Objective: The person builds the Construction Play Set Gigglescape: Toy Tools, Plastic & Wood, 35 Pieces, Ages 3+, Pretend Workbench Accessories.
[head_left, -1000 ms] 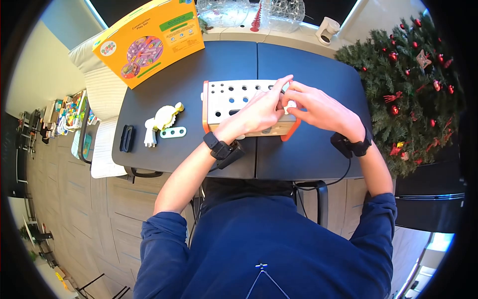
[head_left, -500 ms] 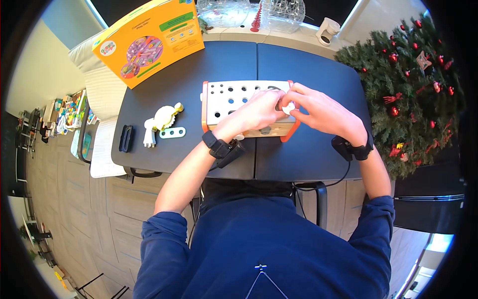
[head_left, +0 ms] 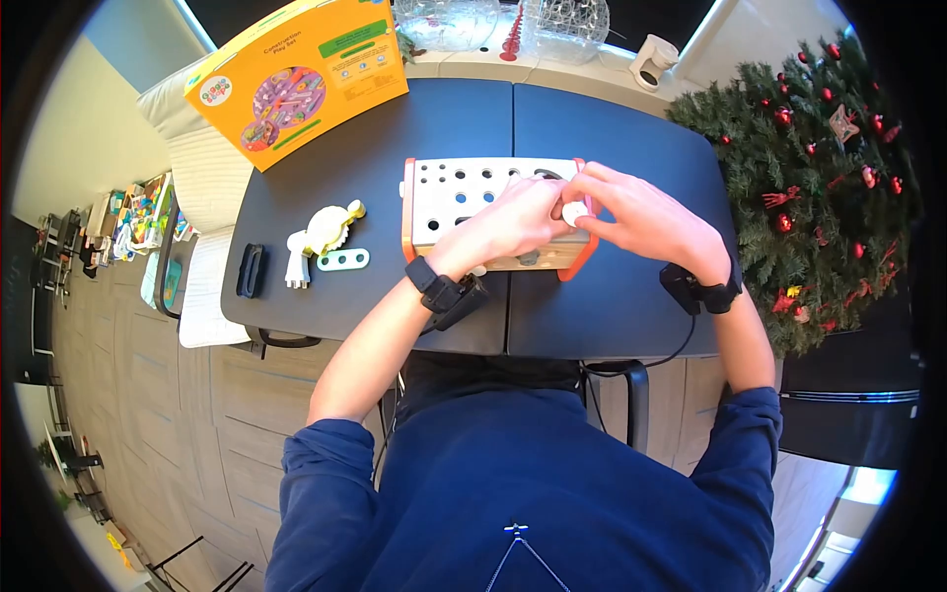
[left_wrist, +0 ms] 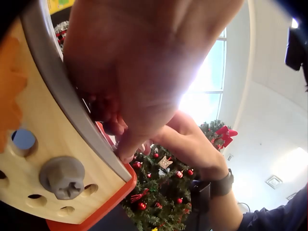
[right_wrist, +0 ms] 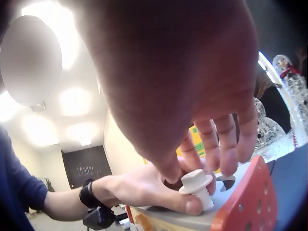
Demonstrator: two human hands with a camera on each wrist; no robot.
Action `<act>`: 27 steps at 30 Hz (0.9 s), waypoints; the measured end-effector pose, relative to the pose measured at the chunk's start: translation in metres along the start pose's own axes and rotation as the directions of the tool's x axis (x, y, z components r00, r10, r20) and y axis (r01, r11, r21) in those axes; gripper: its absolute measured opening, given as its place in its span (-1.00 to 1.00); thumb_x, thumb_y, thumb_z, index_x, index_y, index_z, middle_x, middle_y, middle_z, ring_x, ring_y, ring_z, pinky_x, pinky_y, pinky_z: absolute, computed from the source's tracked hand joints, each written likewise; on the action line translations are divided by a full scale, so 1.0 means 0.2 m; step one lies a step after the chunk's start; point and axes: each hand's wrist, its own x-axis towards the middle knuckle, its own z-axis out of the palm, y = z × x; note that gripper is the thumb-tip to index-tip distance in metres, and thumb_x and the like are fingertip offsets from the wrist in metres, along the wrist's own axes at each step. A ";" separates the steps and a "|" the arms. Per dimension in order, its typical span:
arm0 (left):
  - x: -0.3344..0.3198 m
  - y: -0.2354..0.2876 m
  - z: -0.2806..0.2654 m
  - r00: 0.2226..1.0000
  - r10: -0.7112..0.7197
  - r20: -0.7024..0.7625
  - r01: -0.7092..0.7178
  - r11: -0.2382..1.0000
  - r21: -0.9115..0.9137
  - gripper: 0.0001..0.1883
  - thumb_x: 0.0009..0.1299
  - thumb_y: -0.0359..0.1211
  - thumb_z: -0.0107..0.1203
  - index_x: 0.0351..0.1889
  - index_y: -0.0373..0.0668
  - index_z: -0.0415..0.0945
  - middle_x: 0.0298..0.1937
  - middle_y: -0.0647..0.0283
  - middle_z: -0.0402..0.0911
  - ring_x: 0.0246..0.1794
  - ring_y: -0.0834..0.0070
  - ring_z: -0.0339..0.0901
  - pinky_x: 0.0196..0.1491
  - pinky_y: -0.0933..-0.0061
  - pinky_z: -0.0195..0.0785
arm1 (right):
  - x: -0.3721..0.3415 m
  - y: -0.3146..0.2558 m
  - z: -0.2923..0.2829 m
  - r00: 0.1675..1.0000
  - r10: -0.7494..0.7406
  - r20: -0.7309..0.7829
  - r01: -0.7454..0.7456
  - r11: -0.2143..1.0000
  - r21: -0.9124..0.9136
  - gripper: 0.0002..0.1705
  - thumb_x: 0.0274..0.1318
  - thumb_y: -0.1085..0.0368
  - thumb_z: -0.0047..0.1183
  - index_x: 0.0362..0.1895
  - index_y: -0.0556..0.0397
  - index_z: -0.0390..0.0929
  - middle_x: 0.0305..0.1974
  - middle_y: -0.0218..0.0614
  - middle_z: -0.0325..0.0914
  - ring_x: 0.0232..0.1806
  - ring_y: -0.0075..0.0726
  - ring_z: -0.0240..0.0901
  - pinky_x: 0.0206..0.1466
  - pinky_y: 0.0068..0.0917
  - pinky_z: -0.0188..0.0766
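A white toy bolt (right_wrist: 196, 182) stands slightly tilted at the right end of the toy workbench (head_left: 444, 202), its flanged head up and part of its shank showing. My left hand (head_left: 518, 217) pinches the bolt low down, thumb (right_wrist: 192, 207) against the shank; its other fingers are largely hidden. Just above and around the bolt head is my right hand (head_left: 646, 217), its fingers (right_wrist: 226, 139) loosely extended and its thumb tip beside the head. On the wooden front panel sits a grey bolt (left_wrist: 65, 178) among several holes.
To the left lie a yellow and white toy piece (head_left: 326, 235), a pale green strip with holes (head_left: 343, 259) and a black holder (head_left: 252, 271). An orange box (head_left: 296, 84) stands at the back left. Close by the table's right side is a decorated tree (head_left: 799, 187).
My left index finger, stretched out past the bolt a second ago, has curled in beside it. The white bolt head now shows more fully between my hands. The workbench stays in place.
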 end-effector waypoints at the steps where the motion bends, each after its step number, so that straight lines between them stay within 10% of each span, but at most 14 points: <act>1: 0.00 0.00 -0.01 1.000 0.003 0.010 -0.003 1.000 0.006 -0.69 0.44 -0.29 0.34 -0.10 -0.37 0.56 -0.29 -0.08 0.69 -0.21 -0.01 0.66 -0.09 0.05 0.47 | 0.00 0.01 0.01 1.000 0.006 0.011 -0.006 1.000 -0.004 -0.73 0.50 0.05 0.09 -0.03 -0.03 0.60 -0.26 -0.05 0.74 -0.22 0.28 0.69 -0.14 0.03 0.56; 9: 0.02 -0.08 0.11 0.972 0.162 -0.169 -0.158 0.987 0.038 -0.63 0.47 -0.26 0.33 0.06 -0.34 0.57 -0.31 -0.01 0.68 -0.32 0.16 0.61 -0.18 0.12 0.43 | 0.06 -0.03 0.07 0.933 0.347 0.099 -0.279 0.868 -0.412 -0.69 0.47 0.02 0.13 -0.05 -0.02 0.61 -0.40 -0.09 0.72 -0.29 0.30 0.68 -0.18 0.00 0.59; 18: 0.02 -0.03 0.01 0.999 0.015 0.028 -0.016 0.999 0.032 -0.61 0.47 -0.24 0.35 0.09 -0.33 0.58 -0.25 -0.06 0.73 -0.28 0.14 0.66 -0.15 0.13 0.46 | 0.01 0.01 0.02 1.000 -0.005 0.028 0.005 1.000 -0.016 -0.72 0.41 0.10 0.16 -0.06 0.05 0.59 -0.26 -0.06 0.73 -0.19 0.28 0.67 -0.10 0.01 0.58; 27: 0.03 -0.06 0.06 0.995 0.078 -0.069 -0.071 0.993 0.096 -0.56 0.46 -0.23 0.35 0.15 -0.34 0.56 -0.10 -0.20 0.76 -0.04 -0.05 0.75 0.00 0.04 0.53 | 0.10 -0.11 0.02 0.837 0.510 0.199 -0.356 0.783 -0.510 -0.75 0.41 0.13 0.16 -0.12 0.05 0.55 -0.22 -0.06 0.71 -0.18 0.21 0.68 -0.13 -0.03 0.58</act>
